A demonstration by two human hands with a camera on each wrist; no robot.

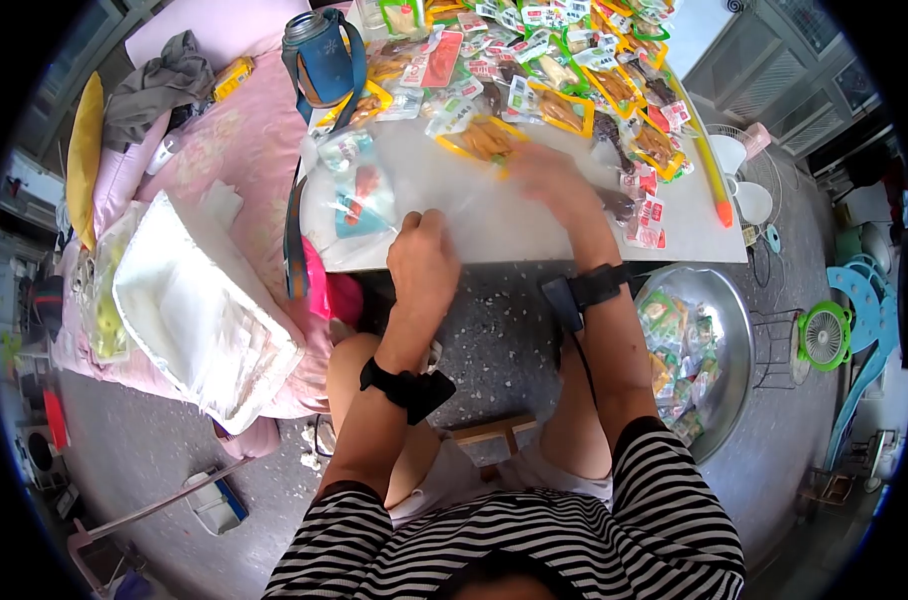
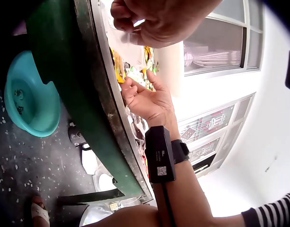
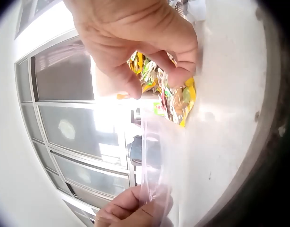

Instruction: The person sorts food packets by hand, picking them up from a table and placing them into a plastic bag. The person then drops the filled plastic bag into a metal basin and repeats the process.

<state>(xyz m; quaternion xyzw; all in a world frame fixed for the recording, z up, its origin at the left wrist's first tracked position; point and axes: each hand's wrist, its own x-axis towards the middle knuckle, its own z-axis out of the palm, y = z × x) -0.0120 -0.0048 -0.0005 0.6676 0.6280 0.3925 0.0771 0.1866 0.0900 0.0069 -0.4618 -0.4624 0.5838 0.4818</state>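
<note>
My left hand (image 1: 424, 258) pinches the edge of a clear plastic bag (image 3: 153, 165) near the table's front edge. The bag has a blue and red print and spreads leftward over the tabletop in the head view. My right hand (image 1: 559, 185), blurred in the head view, is over the table beside a yellow-edged snack packet (image 1: 482, 140). In the right wrist view its thumb (image 3: 128, 82) stands apart from the bent fingers, whose tips overlap the yellow-edged packet (image 3: 185, 101). Nothing shows between thumb and fingers.
Many snack packets (image 1: 554, 70) cover the back of the white table (image 1: 534, 245). A blue flask (image 1: 324, 60) stands at the back left. Left is a white foam box (image 1: 189, 290) on a pink bed; right, a metal basin (image 1: 729, 370) with packets. A yellow stick (image 1: 709, 165) lies along the right edge.
</note>
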